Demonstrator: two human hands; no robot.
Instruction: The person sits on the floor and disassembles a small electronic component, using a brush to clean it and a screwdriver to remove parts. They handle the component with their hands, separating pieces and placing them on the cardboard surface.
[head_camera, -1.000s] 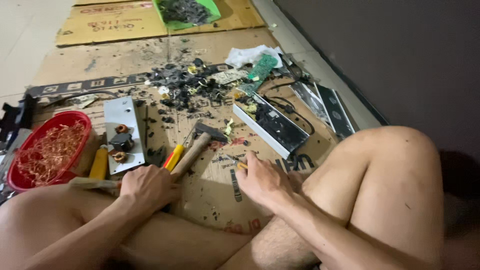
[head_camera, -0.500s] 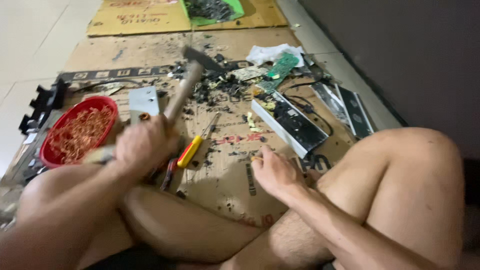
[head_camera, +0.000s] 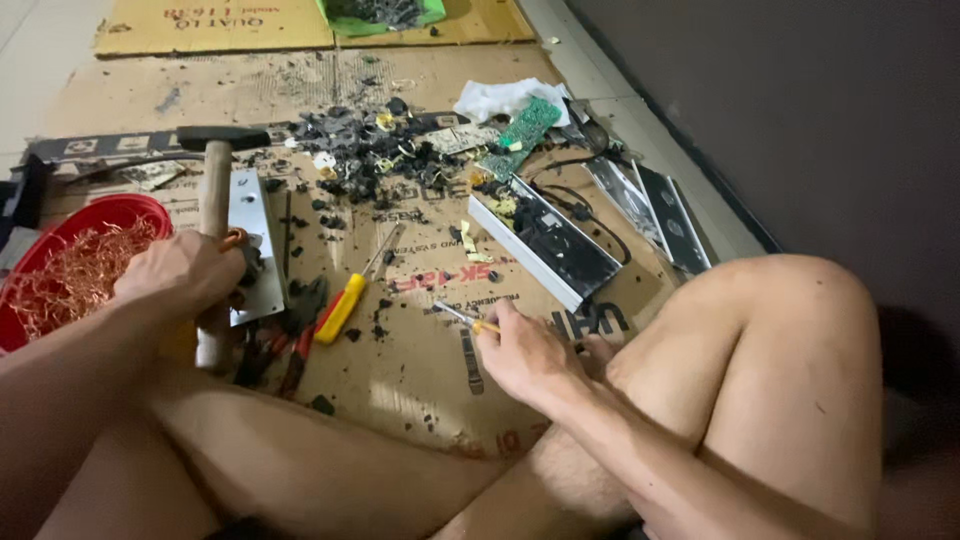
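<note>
My left hand (head_camera: 180, 275) grips the wooden handle of a hammer (head_camera: 214, 190), whose dark head points up and away over a grey metal plate (head_camera: 252, 230). My right hand (head_camera: 520, 350) holds a small orange-handled tool (head_camera: 462, 319) with a thin metal tip against the cardboard (head_camera: 420, 370) I sit on. A yellow-handled screwdriver (head_camera: 345, 300) lies between the two hands. Red-handled pliers (head_camera: 290, 350) lie by my left leg.
A red bowl (head_camera: 100, 215) of copper wire sits at the left. Dark broken scraps (head_camera: 360, 150) pile up ahead. A white-edged open case (head_camera: 545, 245), a green circuit board (head_camera: 525, 125) and black panels (head_camera: 650, 210) lie right, near a dark wall (head_camera: 780, 110).
My left hand raised the hammer from the cardboard and now holds it upright over the metal plate. My right hand stayed near my knee with the small tool.
</note>
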